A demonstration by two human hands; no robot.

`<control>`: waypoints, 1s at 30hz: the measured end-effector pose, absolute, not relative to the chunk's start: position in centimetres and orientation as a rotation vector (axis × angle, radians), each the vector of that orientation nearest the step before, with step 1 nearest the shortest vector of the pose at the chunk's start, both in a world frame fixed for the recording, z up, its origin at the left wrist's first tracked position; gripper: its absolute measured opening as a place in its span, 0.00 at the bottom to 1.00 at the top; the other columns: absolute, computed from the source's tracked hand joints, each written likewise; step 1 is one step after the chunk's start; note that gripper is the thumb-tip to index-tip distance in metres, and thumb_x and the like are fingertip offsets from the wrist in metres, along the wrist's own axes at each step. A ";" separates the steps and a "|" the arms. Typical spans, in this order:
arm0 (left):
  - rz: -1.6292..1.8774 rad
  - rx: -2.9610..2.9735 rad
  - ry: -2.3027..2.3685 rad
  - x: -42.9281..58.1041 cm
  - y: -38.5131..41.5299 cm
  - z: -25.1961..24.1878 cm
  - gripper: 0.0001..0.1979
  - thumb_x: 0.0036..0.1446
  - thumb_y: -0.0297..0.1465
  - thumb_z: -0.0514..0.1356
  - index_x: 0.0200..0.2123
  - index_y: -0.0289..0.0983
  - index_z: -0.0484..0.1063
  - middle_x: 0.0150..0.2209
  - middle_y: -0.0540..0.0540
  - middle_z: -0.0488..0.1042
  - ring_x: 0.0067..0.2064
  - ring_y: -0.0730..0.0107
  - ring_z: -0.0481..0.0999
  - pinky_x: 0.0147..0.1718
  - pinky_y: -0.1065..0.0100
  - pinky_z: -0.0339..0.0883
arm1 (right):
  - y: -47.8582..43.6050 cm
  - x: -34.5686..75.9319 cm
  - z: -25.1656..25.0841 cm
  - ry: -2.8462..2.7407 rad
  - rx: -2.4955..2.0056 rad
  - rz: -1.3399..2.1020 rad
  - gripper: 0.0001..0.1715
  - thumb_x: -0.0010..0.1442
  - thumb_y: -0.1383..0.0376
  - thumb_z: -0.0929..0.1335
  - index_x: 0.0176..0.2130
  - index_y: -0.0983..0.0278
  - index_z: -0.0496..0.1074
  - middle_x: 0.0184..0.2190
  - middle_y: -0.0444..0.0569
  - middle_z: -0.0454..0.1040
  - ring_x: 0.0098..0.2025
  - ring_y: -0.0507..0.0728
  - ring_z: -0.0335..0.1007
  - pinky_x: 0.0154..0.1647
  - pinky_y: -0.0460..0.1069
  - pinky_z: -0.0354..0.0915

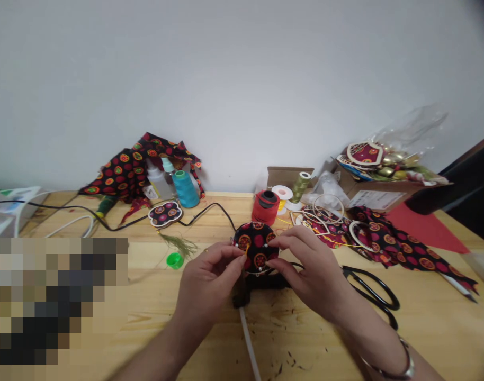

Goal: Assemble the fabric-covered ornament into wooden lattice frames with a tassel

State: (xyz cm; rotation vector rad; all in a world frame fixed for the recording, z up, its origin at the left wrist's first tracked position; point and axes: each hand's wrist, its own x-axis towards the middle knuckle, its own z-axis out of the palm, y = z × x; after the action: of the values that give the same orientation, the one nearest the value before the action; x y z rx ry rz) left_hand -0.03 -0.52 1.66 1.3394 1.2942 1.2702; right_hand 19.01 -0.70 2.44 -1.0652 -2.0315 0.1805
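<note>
Head view: my left hand and right hand pinch a round disc between them, above the table. Black cloth, red and orange circles, white pins at its rim. Scissors right of my right hand.

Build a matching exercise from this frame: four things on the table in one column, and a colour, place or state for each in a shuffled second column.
Things:
1. round fabric piece
2. scissors
3. thread cone
4. small cap

Descriptions:
A. green, lying left of the left hand
B. teal, standing upright
C. pinched by both hands
D. black-handled, lying right of the right hand

Pairs: 1-C, 2-D, 3-B, 4-A
</note>
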 end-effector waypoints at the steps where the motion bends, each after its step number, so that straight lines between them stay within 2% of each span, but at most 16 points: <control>1: 1.283 1.354 1.289 0.0 -0.6 1.6 0.02 0.46 0.29 0.65 0.24 0.39 0.79 0.29 0.51 0.79 0.30 0.73 0.76 0.30 0.76 0.69 | -0.7 19.0 2.4 -2.040 -1.066 0.153 0.11 0.57 0.73 0.70 0.42 0.65 0.70 0.38 0.51 0.71 0.40 0.56 0.66 0.39 0.51 0.65; 10: 1.250 1.374 1.302 -0.2 -0.7 1.7 0.02 0.48 0.30 0.65 0.25 0.39 0.78 0.30 0.50 0.79 0.30 0.71 0.76 0.30 0.75 0.70 | -0.8 19.1 2.5 -2.095 -1.132 0.119 0.05 0.60 0.71 0.67 0.37 0.64 0.72 0.34 0.51 0.70 0.36 0.57 0.64 0.35 0.52 0.63; 16: 1.263 1.376 1.306 -0.1 -0.8 1.8 0.02 0.47 0.29 0.65 0.25 0.39 0.78 0.29 0.51 0.78 0.30 0.72 0.76 0.30 0.76 0.69 | -0.7 18.7 2.5 -2.155 -1.122 0.089 0.09 0.62 0.71 0.65 0.31 0.65 0.73 0.30 0.51 0.70 0.34 0.57 0.63 0.33 0.52 0.60; 20: 1.266 1.366 1.329 0.0 -0.5 1.9 0.02 0.47 0.29 0.65 0.24 0.39 0.78 0.28 0.51 0.79 0.30 0.73 0.76 0.29 0.76 0.69 | -0.8 18.7 2.9 -2.099 -1.056 0.164 0.09 0.62 0.72 0.64 0.31 0.65 0.71 0.31 0.49 0.69 0.34 0.56 0.63 0.34 0.51 0.61; 23: 1.248 1.344 1.352 -0.1 -0.3 1.9 0.03 0.47 0.30 0.64 0.24 0.39 0.78 0.29 0.50 0.79 0.31 0.71 0.76 0.31 0.75 0.69 | -1.3 19.1 3.7 -1.994 -0.969 0.340 0.07 0.62 0.72 0.66 0.32 0.64 0.71 0.31 0.47 0.68 0.34 0.54 0.64 0.34 0.49 0.62; 25: 1.231 1.323 1.360 -0.2 -0.3 1.9 0.03 0.47 0.31 0.65 0.24 0.38 0.78 0.30 0.50 0.79 0.31 0.71 0.76 0.31 0.74 0.69 | -1.7 19.5 4.6 -1.988 -0.879 0.577 0.07 0.62 0.68 0.67 0.30 0.63 0.72 0.30 0.46 0.69 0.33 0.52 0.65 0.32 0.48 0.63; 28: 1.216 1.295 1.378 -0.3 -0.3 2.0 0.04 0.46 0.32 0.65 0.25 0.37 0.78 0.28 0.50 0.79 0.29 0.71 0.75 0.29 0.74 0.69 | -2.3 19.9 5.9 -2.168 -0.661 1.049 0.19 0.60 0.57 0.69 0.21 0.63 0.71 0.24 0.43 0.68 0.26 0.50 0.64 0.27 0.47 0.62; 30: 1.223 1.297 1.393 -0.4 -0.3 2.1 0.04 0.46 0.32 0.65 0.24 0.37 0.78 0.26 0.50 0.78 0.28 0.71 0.74 0.28 0.74 0.68 | -2.6 19.9 6.3 -2.301 -0.602 1.194 0.20 0.58 0.57 0.70 0.19 0.64 0.70 0.25 0.44 0.70 0.27 0.50 0.66 0.28 0.46 0.63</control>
State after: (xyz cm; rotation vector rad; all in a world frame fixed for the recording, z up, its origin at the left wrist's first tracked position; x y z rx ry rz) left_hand -0.42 -0.28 2.05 1.2970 1.3927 1.2229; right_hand 19.88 -2.60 6.28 -0.6020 -2.3015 1.1937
